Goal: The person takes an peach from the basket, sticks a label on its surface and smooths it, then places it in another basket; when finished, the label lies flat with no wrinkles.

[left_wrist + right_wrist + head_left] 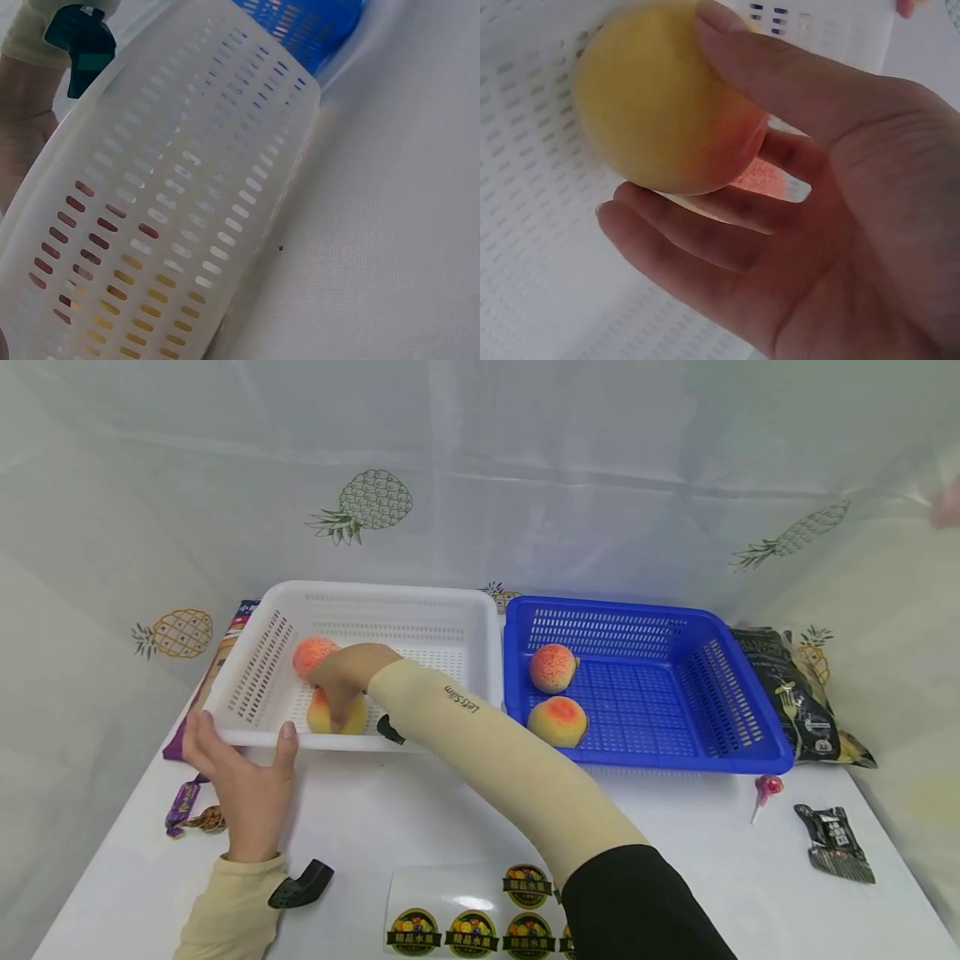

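In the white basket (386,597), my right hand (347,681) holds a yellow peach with a red blush (652,105), thumb on one side and fingers curled round the other. A second, redder peach (311,653) lies just behind it, partly hidden by that hand in the right wrist view. My left hand (243,789) rests against the basket's front left corner, thumb and fingers spread along the rim. Peach colours show through the slots of the basket's front wall (187,176) in the left wrist view.
A blue basket (645,760) with two peaches (555,720) stands to the right. Snack bags (795,693) flank the baskets. Wrapped candies (182,806) lie at the left; a lollipop (767,787) and a black packet (834,842) at the right. A sticker sheet (442,889) lies in front.
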The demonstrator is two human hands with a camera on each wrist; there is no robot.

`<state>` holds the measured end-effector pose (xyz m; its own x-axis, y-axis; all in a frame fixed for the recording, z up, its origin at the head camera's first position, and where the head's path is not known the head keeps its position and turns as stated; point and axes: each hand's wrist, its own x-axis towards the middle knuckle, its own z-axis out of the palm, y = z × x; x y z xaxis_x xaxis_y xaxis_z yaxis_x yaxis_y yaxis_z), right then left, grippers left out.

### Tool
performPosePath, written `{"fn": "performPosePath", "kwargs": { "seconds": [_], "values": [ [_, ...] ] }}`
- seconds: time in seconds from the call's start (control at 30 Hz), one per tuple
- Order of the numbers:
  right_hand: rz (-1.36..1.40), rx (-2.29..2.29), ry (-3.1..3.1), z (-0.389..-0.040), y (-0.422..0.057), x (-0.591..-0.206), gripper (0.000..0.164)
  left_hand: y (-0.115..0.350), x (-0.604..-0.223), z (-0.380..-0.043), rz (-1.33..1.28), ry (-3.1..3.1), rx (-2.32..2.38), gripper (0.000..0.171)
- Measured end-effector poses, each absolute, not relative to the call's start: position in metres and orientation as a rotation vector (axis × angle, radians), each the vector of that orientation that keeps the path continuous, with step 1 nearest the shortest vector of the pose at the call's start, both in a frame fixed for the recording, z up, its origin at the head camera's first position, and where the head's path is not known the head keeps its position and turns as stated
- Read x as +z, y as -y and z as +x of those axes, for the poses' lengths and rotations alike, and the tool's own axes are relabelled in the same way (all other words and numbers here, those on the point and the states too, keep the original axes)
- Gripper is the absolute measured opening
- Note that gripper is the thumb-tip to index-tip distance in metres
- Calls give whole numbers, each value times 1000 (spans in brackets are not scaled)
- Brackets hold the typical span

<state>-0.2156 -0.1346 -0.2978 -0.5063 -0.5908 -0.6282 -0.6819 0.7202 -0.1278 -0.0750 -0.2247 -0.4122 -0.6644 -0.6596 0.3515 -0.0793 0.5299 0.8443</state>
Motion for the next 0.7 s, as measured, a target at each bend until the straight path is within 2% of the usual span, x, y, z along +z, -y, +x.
{"fn": "performPosePath", "kwargs": {
  "seconds": [0.23,0.43,0.53,0.7],
  "values": [
    [-1031,41,-2270,-222,122,-289,60,223,-410,-75,638,2126,-1120,89],
    [-1246,42,-2312,-217,95,-252,49,221,-408,-74,658,2123,-1149,87],
    [-1382,31,-2355,-205,69,-227,50,221,-408,-74,653,2110,-1153,86],
    [-1496,9,-2442,-173,6,-197,63,220,-409,-75,624,2098,-1135,85]
  ]
}}
